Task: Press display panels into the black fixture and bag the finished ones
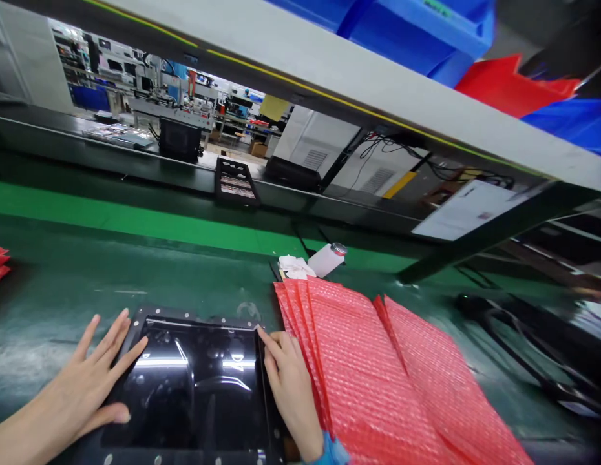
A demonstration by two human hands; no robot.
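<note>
A glossy black panel (pixel 184 387) in a dark frame with round metal dots along its edge lies on the green work surface. My left hand (pixel 97 374) is spread over the panel's left edge, fingers apart. At the upper right corner of the panel is my right hand (pixel 288 381), its index fingertip touching the corner and the other fingers curled. Whether those curled fingers hold anything small is hidden. Just right of this hand lie red bubble-wrap bags (pixel 368 361), overlapping one another.
Behind the bags stand a white bottle (pixel 326 259) and crumpled white tissue (pixel 295 266). A black tray (pixel 236 182) sits farther back. Overhead runs a shelf (pixel 329 61) with blue bins (pixel 407 39). Black straps (pixel 514 349) lie at right, a dark post (pixel 485 232) behind them.
</note>
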